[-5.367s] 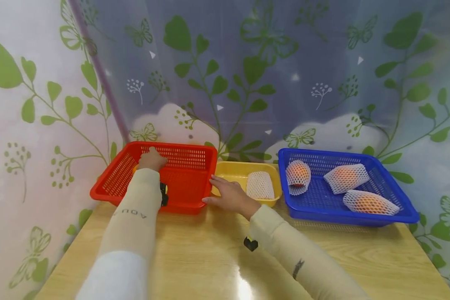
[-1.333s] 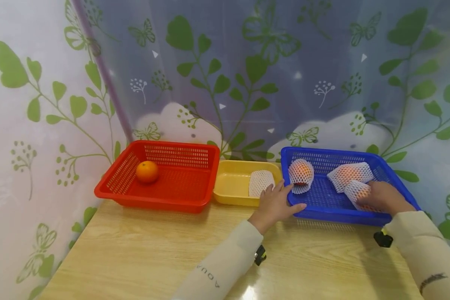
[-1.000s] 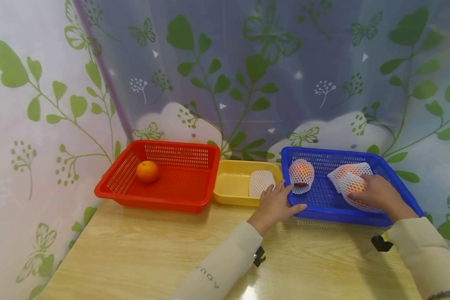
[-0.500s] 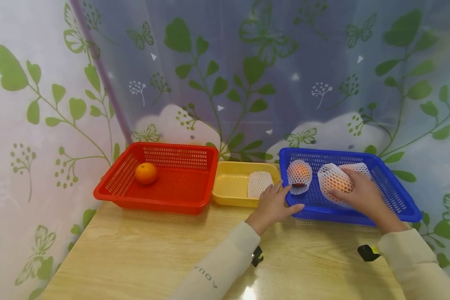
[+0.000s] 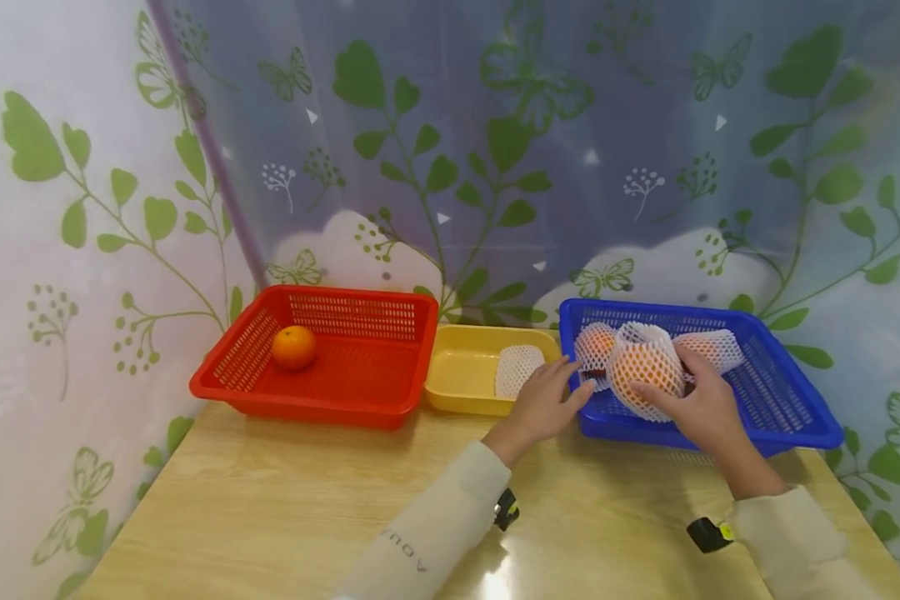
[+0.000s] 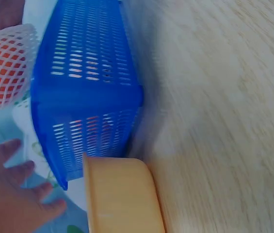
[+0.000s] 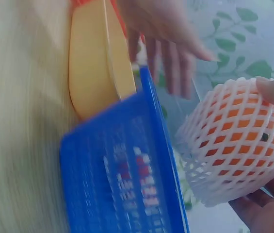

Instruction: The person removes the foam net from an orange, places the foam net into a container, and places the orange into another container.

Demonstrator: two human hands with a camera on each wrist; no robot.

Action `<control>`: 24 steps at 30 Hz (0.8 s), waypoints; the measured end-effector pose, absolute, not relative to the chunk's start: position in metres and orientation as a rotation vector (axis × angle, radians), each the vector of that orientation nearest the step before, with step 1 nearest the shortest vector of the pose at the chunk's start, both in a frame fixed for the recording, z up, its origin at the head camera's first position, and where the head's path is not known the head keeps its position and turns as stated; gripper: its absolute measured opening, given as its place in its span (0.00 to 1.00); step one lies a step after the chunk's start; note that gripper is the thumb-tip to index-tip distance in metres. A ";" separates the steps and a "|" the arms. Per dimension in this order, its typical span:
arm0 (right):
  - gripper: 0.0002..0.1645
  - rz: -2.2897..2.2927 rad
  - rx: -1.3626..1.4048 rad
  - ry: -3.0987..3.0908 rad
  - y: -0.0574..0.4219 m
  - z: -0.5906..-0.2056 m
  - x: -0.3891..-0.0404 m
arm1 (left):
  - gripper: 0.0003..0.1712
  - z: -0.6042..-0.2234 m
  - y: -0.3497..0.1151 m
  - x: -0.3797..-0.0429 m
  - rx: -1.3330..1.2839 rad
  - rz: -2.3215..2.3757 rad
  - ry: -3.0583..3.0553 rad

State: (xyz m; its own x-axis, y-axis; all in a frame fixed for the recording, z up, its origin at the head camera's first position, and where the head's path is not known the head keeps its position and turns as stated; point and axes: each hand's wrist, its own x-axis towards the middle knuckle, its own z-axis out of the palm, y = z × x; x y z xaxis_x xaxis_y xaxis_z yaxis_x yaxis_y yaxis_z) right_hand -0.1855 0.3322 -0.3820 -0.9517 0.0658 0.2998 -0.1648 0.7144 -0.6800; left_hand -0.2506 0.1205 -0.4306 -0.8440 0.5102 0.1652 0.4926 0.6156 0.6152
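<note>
My right hand [image 5: 708, 408] grips an orange in a white foam net [image 5: 647, 367], raised over the left part of the blue basket [image 5: 787, 375]. In the right wrist view, thumb and fingers wrap the netted orange [image 7: 236, 141], which shows a small dark spot. My left hand [image 5: 543, 404], fingers spread and holding nothing, is beside the basket's left rim, above the yellow tray [image 5: 457, 392]. Whether it touches the rim, I cannot tell. Behind the held fruit are two netted fruits, one at left [image 5: 592, 346] partly covered and another [image 5: 712, 348] at right.
At left on the wooden table [image 5: 285, 500] stands a red basket [image 5: 367, 408] with one bare orange [image 5: 294, 347]. An empty white foam net [image 5: 519, 371] lies in the yellow tray between the baskets. A patterned curtain [image 5: 450, 167] hangs behind.
My right hand has taken the netted orange from the blue basket's front right, lifting it leftward. Earlier, my left hand left the red basket, where a bare orange now shows, and came to the blue basket.
</note>
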 end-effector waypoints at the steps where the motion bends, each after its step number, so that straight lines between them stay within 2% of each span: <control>1: 0.46 1.107 0.102 -2.598 0.328 -0.384 -0.184 | 0.34 -0.429 0.118 -0.250 0.887 1.159 2.749; 5: 0.42 1.191 0.180 -2.541 0.308 -0.391 -0.179 | 0.33 -0.420 0.107 -0.245 0.894 1.507 2.484; 11: 0.43 1.330 0.205 -2.507 0.286 -0.394 -0.175 | 0.32 -0.408 0.092 -0.243 0.922 1.751 2.196; 18: 0.41 1.451 0.287 -2.426 0.263 -0.405 -0.173 | 0.37 -0.408 0.069 -0.240 0.946 1.810 2.076; 24: 0.42 1.525 0.364 -2.399 0.240 -0.417 -0.169 | 0.36 -0.418 0.046 -0.233 0.879 1.782 2.069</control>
State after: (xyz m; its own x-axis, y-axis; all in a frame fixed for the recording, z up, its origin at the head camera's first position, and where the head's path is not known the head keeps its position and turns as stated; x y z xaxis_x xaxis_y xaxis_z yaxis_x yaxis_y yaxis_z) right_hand -0.1688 0.2401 -0.4167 -0.9304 -0.0636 0.3610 -0.3539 0.4128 -0.8393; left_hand -0.2326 0.0463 -0.4178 -0.7786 0.6015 0.1792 0.2665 0.0583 0.9621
